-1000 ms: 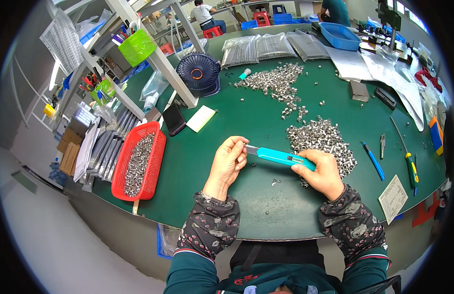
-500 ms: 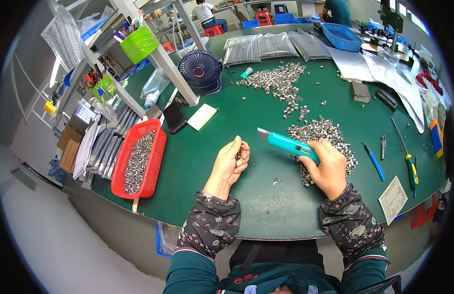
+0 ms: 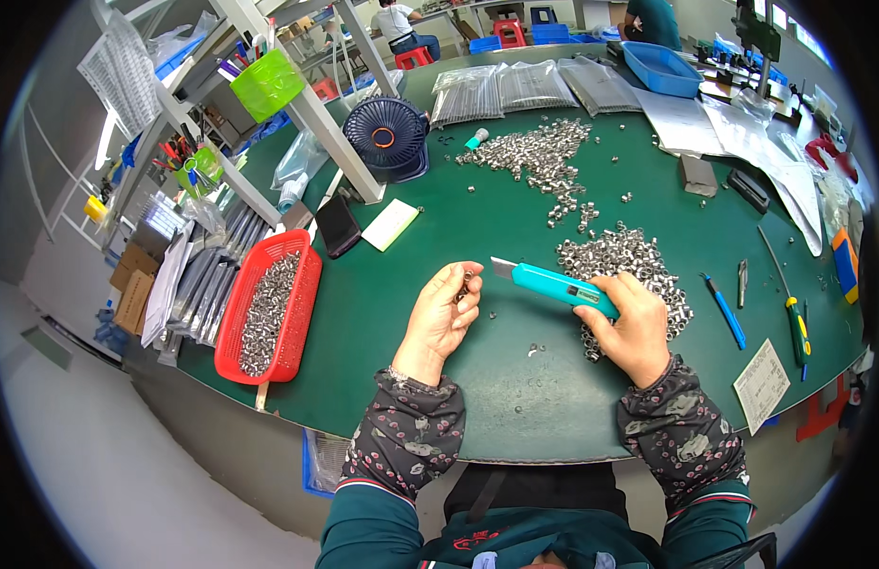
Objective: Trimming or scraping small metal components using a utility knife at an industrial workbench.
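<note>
The left hand (image 3: 442, 318) is raised a little above the green table (image 3: 515, 408), palm turned inward, and a small metal sleeve (image 3: 466, 280) is pinched between its fingertips. The right hand (image 3: 637, 327) is closed around the handle of a teal utility knife (image 3: 555, 285), which is held almost level, with the short blade pointed to the left, toward the sleeve; a small gap is seen between blade tip and sleeve. The right hand is placed just over the near edge of a heap of metal sleeves (image 3: 627, 266), and a second, wider heap (image 3: 539, 156) is spread farther back. In front of both hands, a bare strip of the table is left open up to its near rim, with only a few loose pieces on it. At the left edge, a red basket (image 3: 267, 318) filled with metal parts is set, well apart from the left hand. A blue pen (image 3: 723, 310) and a screwdriver (image 3: 790, 308) are laid to the right of the heap. Compared with half a second ago, the knife is lowered and turned flatter, and the two hands are brought nearer to each other.
</note>
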Action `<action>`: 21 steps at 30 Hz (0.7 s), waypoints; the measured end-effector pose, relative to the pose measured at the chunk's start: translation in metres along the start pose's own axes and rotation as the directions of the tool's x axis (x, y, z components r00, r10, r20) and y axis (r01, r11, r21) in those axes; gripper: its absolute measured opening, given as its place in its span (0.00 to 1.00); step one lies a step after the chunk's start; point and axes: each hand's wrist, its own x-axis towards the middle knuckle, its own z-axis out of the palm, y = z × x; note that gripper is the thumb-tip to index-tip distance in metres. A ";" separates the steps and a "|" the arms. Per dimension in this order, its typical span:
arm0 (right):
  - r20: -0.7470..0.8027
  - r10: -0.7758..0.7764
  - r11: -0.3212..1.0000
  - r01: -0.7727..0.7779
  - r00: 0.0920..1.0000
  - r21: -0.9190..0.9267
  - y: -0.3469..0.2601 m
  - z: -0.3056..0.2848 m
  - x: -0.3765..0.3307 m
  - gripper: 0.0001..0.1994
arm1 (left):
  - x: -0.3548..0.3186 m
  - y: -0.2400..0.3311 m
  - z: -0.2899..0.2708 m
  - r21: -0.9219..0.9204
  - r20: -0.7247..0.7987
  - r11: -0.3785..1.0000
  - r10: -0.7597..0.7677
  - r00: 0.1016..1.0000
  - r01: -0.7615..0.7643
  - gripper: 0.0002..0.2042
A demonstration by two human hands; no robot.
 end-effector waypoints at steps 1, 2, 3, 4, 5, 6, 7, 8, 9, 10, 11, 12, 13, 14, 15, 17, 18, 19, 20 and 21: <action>-0.003 -0.004 1.000 0.004 1.000 0.008 0.000 0.000 0.000 0.12 | 0.000 0.000 0.000 -0.005 0.003 1.000 -0.001 1.000 0.001 0.11; -0.004 -0.003 1.000 0.003 1.000 0.009 0.000 0.000 0.000 0.12 | -0.001 0.000 0.001 -0.004 0.003 1.000 -0.002 1.000 0.002 0.11; 0.006 0.003 1.000 -0.003 1.000 0.019 -0.001 -0.001 0.000 0.12 | -0.001 0.000 0.001 -0.032 -0.014 0.999 -0.004 1.000 0.003 0.12; 0.015 0.008 1.000 -0.008 1.000 0.030 -0.001 -0.001 0.000 0.12 | -0.001 0.000 0.001 -0.060 -0.031 0.998 -0.006 1.000 0.004 0.12; 0.015 0.009 0.999 -0.009 1.000 0.031 -0.001 -0.001 0.000 0.12 | -0.001 0.000 0.000 -0.059 -0.031 0.998 -0.006 1.000 0.004 0.12; 0.032 0.012 0.997 -0.014 0.999 0.078 0.000 -0.001 0.000 0.12 | 0.000 0.000 -0.001 -0.046 -0.010 0.999 -0.004 1.000 0.003 0.12; 0.050 0.014 0.992 -0.020 0.999 0.126 0.000 -0.001 -0.001 0.12 | 0.000 -0.001 -0.001 -0.034 0.010 0.999 -0.002 1.000 0.002 0.12; 0.049 0.015 0.992 -0.021 0.999 0.126 0.001 -0.001 -0.001 0.12 | 0.000 -0.001 -0.001 -0.033 0.011 0.999 -0.003 1.000 0.003 0.12; 0.077 0.021 0.987 -0.033 0.997 0.159 0.002 0.000 -0.001 0.13 | -0.001 -0.002 0.000 0.047 0.012 0.998 0.035 0.999 -0.036 0.13; 0.105 0.026 0.980 -0.046 0.994 0.192 0.003 0.000 -0.001 0.13 | -0.001 -0.002 0.001 0.128 0.016 0.989 0.073 0.997 -0.075 0.13; 0.104 0.027 0.980 -0.047 0.994 0.193 0.004 0.001 -0.001 0.13 | -0.001 -0.001 0.003 0.129 0.016 0.989 0.072 0.997 -0.074 0.13; 0.112 0.025 0.978 -0.047 0.993 0.201 0.005 0.002 -0.001 0.13 | -0.002 -0.001 0.004 0.178 0.002 0.980 0.094 0.996 -0.093 0.13; 0.119 0.022 0.977 -0.046 0.993 0.210 0.005 0.002 -0.001 0.13 | -0.002 -0.001 0.005 0.228 -0.010 0.967 0.116 0.993 -0.111 0.13; 0.118 0.024 0.977 -0.048 0.993 0.209 0.005 0.002 0.000 0.13 | -0.001 -0.001 0.005 0.229 -0.009 0.967 0.114 0.993 -0.109 0.13; 0.131 0.021 0.977 -0.048 0.991 0.208 0.005 0.002 0.000 0.13 | -0.001 -0.002 0.004 0.275 -0.002 0.955 0.120 0.993 -0.115 0.12; 0.143 0.020 0.977 -0.050 0.990 0.206 0.006 0.000 0.001 0.14 | 0.000 -0.001 0.004 0.321 0.007 0.940 0.123 0.992 -0.118 0.12; 0.176 0.020 0.984 -0.050 0.984 0.170 0.006 -0.001 0.002 0.13 | -0.001 -0.001 0.003 0.383 0.014 0.916 0.123 0.992 -0.119 0.12; 0.209 0.021 0.990 -0.049 0.978 0.134 0.006 -0.002 0.002 0.13 | -0.001 0.000 0.002 0.443 0.021 0.888 0.124 0.992 -0.120 0.12; 0.207 0.022 0.990 -0.050 0.978 0.135 0.005 -0.003 0.001 0.13 | -0.002 0.001 0.001 0.445 0.022 0.888 0.123 0.992 -0.120 0.12; 0.160 -0.001 0.988 -0.023 0.987 0.150 0.003 -0.003 0.001 0.13 | -0.002 0.001 -0.001 0.386 0.012 0.917 0.104 0.995 -0.100 0.12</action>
